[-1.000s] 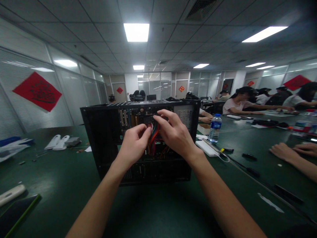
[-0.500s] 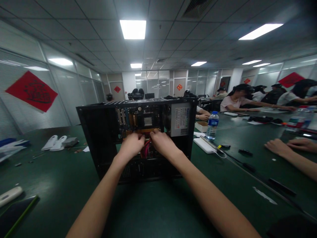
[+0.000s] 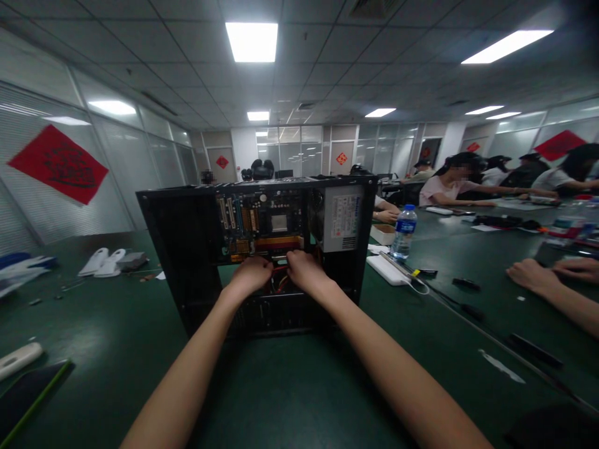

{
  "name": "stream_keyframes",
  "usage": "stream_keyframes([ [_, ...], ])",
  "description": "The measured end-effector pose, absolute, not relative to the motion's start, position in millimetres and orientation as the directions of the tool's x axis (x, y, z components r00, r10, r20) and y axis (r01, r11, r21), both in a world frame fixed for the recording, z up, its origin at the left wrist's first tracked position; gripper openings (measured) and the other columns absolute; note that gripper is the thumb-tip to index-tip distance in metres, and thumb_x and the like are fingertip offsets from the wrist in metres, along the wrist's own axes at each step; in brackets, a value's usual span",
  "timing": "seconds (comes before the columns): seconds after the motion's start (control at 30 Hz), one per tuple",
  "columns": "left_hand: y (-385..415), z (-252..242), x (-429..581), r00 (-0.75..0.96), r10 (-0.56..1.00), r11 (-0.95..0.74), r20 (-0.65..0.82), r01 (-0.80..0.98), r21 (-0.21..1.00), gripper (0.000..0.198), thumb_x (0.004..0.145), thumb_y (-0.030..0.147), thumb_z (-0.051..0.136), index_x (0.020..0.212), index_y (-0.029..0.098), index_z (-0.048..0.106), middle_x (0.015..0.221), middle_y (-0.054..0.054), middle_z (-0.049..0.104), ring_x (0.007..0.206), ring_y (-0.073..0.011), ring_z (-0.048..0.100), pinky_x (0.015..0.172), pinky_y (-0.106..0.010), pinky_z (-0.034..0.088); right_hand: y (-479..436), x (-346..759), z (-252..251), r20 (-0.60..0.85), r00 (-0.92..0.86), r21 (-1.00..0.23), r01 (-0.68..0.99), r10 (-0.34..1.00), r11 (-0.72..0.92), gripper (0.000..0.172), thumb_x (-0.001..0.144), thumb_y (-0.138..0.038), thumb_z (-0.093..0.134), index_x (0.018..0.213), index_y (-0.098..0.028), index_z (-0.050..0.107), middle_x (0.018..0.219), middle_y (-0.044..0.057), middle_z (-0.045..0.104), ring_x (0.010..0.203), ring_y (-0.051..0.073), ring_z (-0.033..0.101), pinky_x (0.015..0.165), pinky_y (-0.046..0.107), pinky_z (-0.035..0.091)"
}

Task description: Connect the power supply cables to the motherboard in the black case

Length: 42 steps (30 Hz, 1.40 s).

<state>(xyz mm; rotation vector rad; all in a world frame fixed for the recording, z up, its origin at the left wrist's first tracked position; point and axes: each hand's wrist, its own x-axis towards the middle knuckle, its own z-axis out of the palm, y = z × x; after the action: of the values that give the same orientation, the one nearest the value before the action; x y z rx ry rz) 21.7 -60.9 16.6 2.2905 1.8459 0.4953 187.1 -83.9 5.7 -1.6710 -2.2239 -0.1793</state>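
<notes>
Cables (image 3: 281,278) seem to be handled inside the computer case (image 3: 281,307) by the curled left hand (image 3: 254,272) and right hand (image 3: 307,269); grip cannot be told. Gentle guiding seems needed next.

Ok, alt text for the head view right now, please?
The left hand and right hand reach into an open black computer case on a green table, close to cables below its motherboard, grip unclear. A blue-capped bottle stands to the case's right.

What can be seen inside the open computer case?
Inside the computer case are a circuit board, a labelled power supply and some reddish cables. The left hand and right hand hide what lies behind them, so what they touch cannot be made out.
</notes>
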Motion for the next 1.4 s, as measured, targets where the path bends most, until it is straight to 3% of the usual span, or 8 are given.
stream_keyframes([
  [0.2, -61, 11, 24, 0.19, 0.972, -0.225, 0.138, 0.918, 0.327, 0.037, 0.093, 0.036, 0.045, 0.085, 0.017, 0.076, 0.083, -0.013, 0.075, 0.079, -0.024, 0.069, 0.065, -0.029, 0.042, -80, 188, 3, 0.365, -0.258, -0.104, 0.944, 0.895, 0.314, 0.024, 0.091, -0.013, 0.05, 0.108, -0.012, 0.066, 0.111, 0.015, 0.068, 0.101, 0.027, 0.068, 0.08, 0.032, 0.051],
  [0.6, -44, 16, 33, 0.196, 0.973, -0.222, 0.125, 0.941, 0.254, 0.037, 0.092, 0.031, 0.044, 0.092, 0.012, 0.076, 0.089, -0.016, 0.076, 0.082, -0.024, 0.071, 0.068, -0.028, 0.045, -83, 187, 6, 0.332, -0.261, -0.171, 0.928, 0.907, 0.33, 0.022, 0.092, -0.016, 0.054, 0.108, -0.011, 0.068, 0.113, 0.018, 0.069, 0.104, 0.027, 0.068, 0.084, 0.032, 0.051],
  [0.87, -42, 25, 43, 0.167, 0.982, -0.183, 0.092, 0.961, 0.208, 0.039, 0.092, 0.029, 0.046, 0.11, 0.007, 0.073, 0.111, -0.024, 0.073, 0.104, -0.0294, 0.07, 0.077, -0.029, 0.048, -82, 190, 5, 0.309, -0.283, -0.17, 0.923, 0.908, 0.346, 0.023, 0.091, -0.008, 0.052, 0.106, -0.008, 0.069, 0.111, 0.018, 0.07, 0.105, 0.026, 0.068, 0.084, 0.03, 0.049],
  [1.1, -44, 25, 49, 0.157, 0.983, -0.173, 0.094, 0.964, 0.204, 0.039, 0.093, 0.028, 0.047, 0.11, 0.005, 0.073, 0.116, -0.028, 0.069, 0.11, -0.0336, 0.068, 0.082, -0.032, 0.049, -90, 193, 12, 0.295, -0.209, -0.115, 0.961, 0.932, 0.252, 0.029, 0.086, -0.002, 0.049, 0.107, -0.01, 0.067, 0.11, 0.018, 0.069, 0.1, 0.028, 0.069, 0.076, 0.031, 0.049],
  [1.27, -41, 19, 46, 0.167, 0.978, -0.194, 0.126, 0.95, 0.244, 0.036, 0.093, 0.028, 0.048, 0.108, 0.007, 0.073, 0.113, -0.024, 0.072, 0.108, -0.031, 0.068, 0.081, -0.029, 0.048, -81, 201, 6, 0.341, -0.243, -0.063, 0.958, 0.908, 0.28, 0.029, 0.085, -0.002, 0.05, 0.109, -0.011, 0.064, 0.113, 0.016, 0.067, 0.101, 0.026, 0.067, 0.078, 0.03, 0.048],
  [1.4, -43, 19, 30, 0.254, 0.961, -0.277, 0.113, 0.911, 0.307, 0.034, 0.092, 0.035, 0.051, 0.093, 0.012, 0.076, 0.095, -0.016, 0.076, 0.093, -0.0263, 0.07, 0.074, -0.028, 0.046, -75, 204, 1, 0.365, -0.319, -0.04, 0.933, 0.874, 0.357, 0.023, 0.089, -0.006, 0.05, 0.107, -0.011, 0.062, 0.114, 0.014, 0.064, 0.103, 0.023, 0.064, 0.082, 0.029, 0.045],
])
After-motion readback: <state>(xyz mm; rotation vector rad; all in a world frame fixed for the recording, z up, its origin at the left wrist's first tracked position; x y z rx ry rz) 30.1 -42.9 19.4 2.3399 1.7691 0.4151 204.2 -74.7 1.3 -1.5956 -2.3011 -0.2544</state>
